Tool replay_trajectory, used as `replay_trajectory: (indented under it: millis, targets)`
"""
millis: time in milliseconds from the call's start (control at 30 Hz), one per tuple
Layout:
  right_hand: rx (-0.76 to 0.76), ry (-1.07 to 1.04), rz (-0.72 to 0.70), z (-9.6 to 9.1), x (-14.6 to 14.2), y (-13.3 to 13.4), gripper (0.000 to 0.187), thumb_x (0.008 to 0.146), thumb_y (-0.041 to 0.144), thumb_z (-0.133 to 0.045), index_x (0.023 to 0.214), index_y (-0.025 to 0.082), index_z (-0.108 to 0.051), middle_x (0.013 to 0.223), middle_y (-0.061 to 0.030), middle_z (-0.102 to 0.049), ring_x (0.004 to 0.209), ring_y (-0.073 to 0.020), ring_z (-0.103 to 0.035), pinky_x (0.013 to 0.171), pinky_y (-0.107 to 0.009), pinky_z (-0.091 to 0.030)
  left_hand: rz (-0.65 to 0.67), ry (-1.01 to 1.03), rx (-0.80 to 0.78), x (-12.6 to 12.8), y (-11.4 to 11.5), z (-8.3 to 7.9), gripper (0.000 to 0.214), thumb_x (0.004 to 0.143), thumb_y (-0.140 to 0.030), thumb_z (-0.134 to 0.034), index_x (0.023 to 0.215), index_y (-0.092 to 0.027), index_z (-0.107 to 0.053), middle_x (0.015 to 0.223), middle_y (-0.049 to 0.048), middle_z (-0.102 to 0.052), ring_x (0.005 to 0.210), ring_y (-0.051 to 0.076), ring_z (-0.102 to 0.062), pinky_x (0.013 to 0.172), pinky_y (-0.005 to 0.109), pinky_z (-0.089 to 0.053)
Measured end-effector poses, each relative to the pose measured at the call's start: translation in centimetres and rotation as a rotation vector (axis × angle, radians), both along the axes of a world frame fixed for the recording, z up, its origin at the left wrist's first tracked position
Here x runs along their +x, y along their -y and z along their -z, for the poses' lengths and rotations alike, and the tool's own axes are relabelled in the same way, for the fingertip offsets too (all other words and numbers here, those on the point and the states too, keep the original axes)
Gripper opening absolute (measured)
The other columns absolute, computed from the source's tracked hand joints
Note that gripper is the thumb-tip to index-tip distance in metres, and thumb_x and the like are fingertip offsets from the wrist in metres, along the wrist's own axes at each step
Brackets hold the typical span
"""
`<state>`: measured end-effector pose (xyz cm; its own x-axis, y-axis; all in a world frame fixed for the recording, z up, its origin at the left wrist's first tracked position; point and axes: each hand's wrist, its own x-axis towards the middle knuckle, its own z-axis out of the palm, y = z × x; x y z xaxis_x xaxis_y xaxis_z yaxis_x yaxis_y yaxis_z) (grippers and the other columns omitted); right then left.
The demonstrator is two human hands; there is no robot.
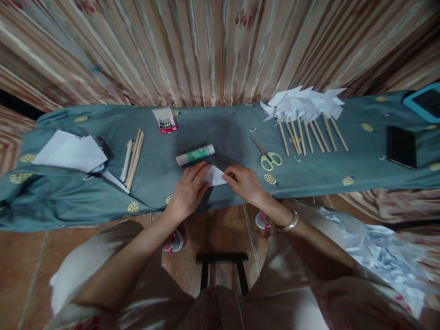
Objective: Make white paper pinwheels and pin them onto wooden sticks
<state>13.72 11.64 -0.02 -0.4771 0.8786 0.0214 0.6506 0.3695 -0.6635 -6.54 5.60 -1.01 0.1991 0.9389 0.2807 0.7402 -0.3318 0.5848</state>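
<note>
A small folded piece of white paper (215,177) lies at the front edge of the cloth-covered table, between my hands. My left hand (189,187) holds its left side down, with the fingers over it and the thumb along the near edge. The right corner is pinched between thumb and fingers of my right hand (242,182). Just beyond my left hand lies a glue stick (195,155) with a green and white label. Scissors (269,156) with light green handles rest beyond my right hand, blades pointing away.
Several paper pinwheels (302,105) on wooden sticks lie in a row at the back right. A small open box (166,121) holds shiny metal pieces. Wooden sticks (136,158) and white paper sheets (70,151) lie left; a black phone (401,146) and blue-framed tablet (424,101) lie right.
</note>
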Motion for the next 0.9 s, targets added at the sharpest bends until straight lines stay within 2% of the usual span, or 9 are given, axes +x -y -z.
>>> replay_trajectory:
  millis: [133,233,367,500,900]
  targets:
    - [0.017,0.066,0.003,-0.1,-0.4,0.1,0.013,0.091,0.02,-0.057,0.085,0.018,-0.068,0.086,-0.0054,-0.071,0.08,-0.0181,-0.065,0.075,-0.029,-0.045,0.198,-0.232,0.146,1.1,1.6,0.2,0.045,0.097,-0.018,-0.045,0.142,-0.015,-0.047,0.144,0.017,-0.054,0.139,0.028,-0.045,0.111,0.051,-0.041]
    - [0.044,0.127,0.004,-0.4,-0.7,0.2,0.016,0.093,0.019,-0.054,0.087,0.017,-0.068,0.09,-0.0069,-0.072,0.083,-0.0186,-0.066,0.077,-0.029,-0.045,0.249,-0.369,0.169,1.8,2.7,0.9,0.052,0.098,-0.017,-0.042,0.149,-0.011,-0.035,0.15,0.0189,-0.047,0.146,0.028,-0.035,0.116,0.052,-0.035]
    - [0.079,0.176,0.014,-0.6,-1.1,0.3,0.016,0.094,0.02,-0.054,0.087,0.017,-0.068,0.094,-0.0085,-0.072,0.09,-0.0207,-0.065,0.082,-0.03,-0.045,0.251,-0.458,0.169,2.0,3.4,1.5,0.054,0.098,-0.024,-0.044,0.147,-0.003,-0.035,0.153,0.0226,-0.041,0.148,0.032,-0.027,0.117,0.052,-0.034]
    - [0.107,0.191,0.018,-0.5,-1.2,0.2,0.013,0.092,0.018,-0.057,0.085,0.016,-0.067,0.095,-0.0089,-0.071,0.095,-0.0223,-0.064,0.086,-0.031,-0.045,0.25,-0.478,0.133,1.9,3.5,1.7,0.057,0.097,-0.026,-0.046,0.148,-0.002,-0.032,0.155,0.0227,-0.037,0.15,0.033,-0.023,0.119,0.052,-0.031]
    - [0.15,0.187,0.036,0.1,-1.3,-0.1,0.014,0.089,0.018,-0.055,0.078,0.018,-0.064,0.087,-0.0073,-0.068,0.087,-0.0214,-0.062,0.08,-0.031,-0.045,0.255,-0.49,0.081,1.9,3.4,1.7,0.063,0.097,-0.028,-0.047,0.15,0.0,-0.027,0.157,0.0252,-0.032,0.151,0.034,-0.017,0.12,0.053,-0.027]
